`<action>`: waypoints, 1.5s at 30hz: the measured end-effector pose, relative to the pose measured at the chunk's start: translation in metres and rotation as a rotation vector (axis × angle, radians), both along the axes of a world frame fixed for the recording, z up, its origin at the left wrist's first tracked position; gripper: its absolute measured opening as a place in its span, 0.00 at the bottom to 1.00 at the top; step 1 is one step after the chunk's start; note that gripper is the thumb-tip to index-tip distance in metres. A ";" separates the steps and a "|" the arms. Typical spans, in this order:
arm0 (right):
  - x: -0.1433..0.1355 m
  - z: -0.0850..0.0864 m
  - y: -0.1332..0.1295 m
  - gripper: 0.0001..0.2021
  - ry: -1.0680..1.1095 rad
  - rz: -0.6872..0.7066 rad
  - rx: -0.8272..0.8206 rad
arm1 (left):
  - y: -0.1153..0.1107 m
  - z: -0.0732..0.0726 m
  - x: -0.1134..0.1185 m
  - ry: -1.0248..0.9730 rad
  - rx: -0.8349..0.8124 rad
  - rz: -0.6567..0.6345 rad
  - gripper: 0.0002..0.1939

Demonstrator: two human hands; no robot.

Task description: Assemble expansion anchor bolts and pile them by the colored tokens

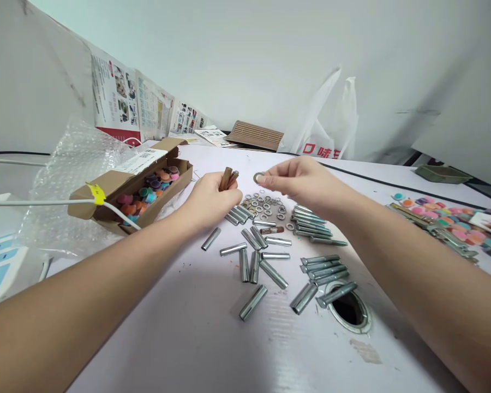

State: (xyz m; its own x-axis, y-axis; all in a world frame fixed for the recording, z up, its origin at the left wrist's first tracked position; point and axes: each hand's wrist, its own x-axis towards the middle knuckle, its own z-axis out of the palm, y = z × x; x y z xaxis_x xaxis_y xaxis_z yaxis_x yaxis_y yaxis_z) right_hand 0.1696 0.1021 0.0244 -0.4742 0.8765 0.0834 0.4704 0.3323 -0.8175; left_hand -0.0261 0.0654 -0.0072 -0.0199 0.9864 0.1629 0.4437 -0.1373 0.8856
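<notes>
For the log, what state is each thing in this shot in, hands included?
Left hand: closed on metal pieces.
Right hand: pinching held washer.
Cardboard box: open, coloured discs inside.
Bubble wrap: loose, crumpled.
Plastic bag: upright, handles up.
Metal tubes: lying scattered.
Loose washers: clustered.
Bolts: lying in groups.
Table hole: uncovered, one bolt across its edge.

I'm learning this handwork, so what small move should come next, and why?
Probably bring the washer in the right hand over to the brownish pieces in the left hand and try it against an end: it is already pinched at the fingertips, and their ends stick up, a short gap away.
</notes>
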 end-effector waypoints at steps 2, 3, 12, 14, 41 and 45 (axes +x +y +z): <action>-0.003 0.010 -0.009 0.16 0.109 -0.004 -0.003 | 0.000 -0.003 0.004 0.030 0.011 -0.014 0.06; -0.006 0.012 -0.014 0.15 0.125 -0.015 -0.021 | -0.001 -0.004 0.007 0.036 0.013 -0.025 0.06; -0.023 0.003 -0.030 0.24 0.100 -0.173 -0.066 | -0.005 -0.004 0.013 0.301 0.126 -0.064 0.07; -0.023 0.002 -0.028 0.24 0.117 -0.200 -0.062 | -0.002 -0.007 0.012 0.354 0.183 -0.078 0.06; -0.023 0.006 -0.037 0.20 0.170 -0.257 -0.220 | 0.000 -0.014 0.011 0.204 0.161 -0.112 0.16; -0.022 0.010 -0.041 0.23 0.080 -0.221 -0.208 | 0.000 -0.014 0.010 0.154 0.122 -0.142 0.16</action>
State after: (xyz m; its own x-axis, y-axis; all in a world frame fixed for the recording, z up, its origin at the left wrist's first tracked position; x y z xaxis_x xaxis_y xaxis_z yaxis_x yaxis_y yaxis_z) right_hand 0.1481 0.0610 0.0348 -0.2696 0.9597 -0.0790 0.4440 0.0511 -0.8946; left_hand -0.0159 0.0651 -0.0211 0.1519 0.9503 0.2719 0.5404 -0.3102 0.7821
